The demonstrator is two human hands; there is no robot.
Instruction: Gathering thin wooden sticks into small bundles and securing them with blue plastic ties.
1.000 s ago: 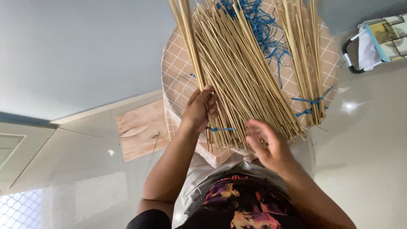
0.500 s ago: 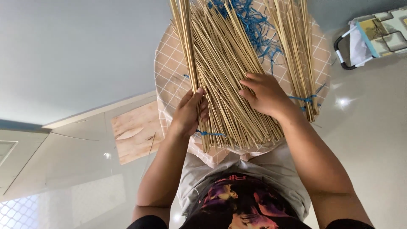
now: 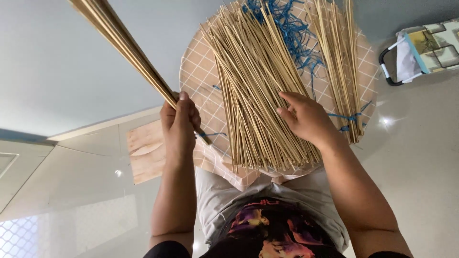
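Observation:
My left hand [image 3: 180,125] grips a thin bundle of bamboo sticks [image 3: 125,48] near its lower end; the bundle slants up and away to the upper left, lifted off the pile. My right hand [image 3: 306,117] lies flat with fingers apart on a big loose pile of bamboo sticks [image 3: 253,86] spread over a round table with a checked peach cloth [image 3: 201,81]. A smaller bundle tied with blue string [image 3: 342,67] rests at the right side of the table. Loose blue strings [image 3: 291,31] lie tangled at the far side.
A wooden board [image 3: 148,150] lies on the glossy pale floor left of the table. A bag with a dark handle [image 3: 420,45] stands at the upper right. A grey wall fills the upper left.
My left hand has pulled its small bundle away from the pile and swung it out to the left. My right hand stays pressed on the big pile.

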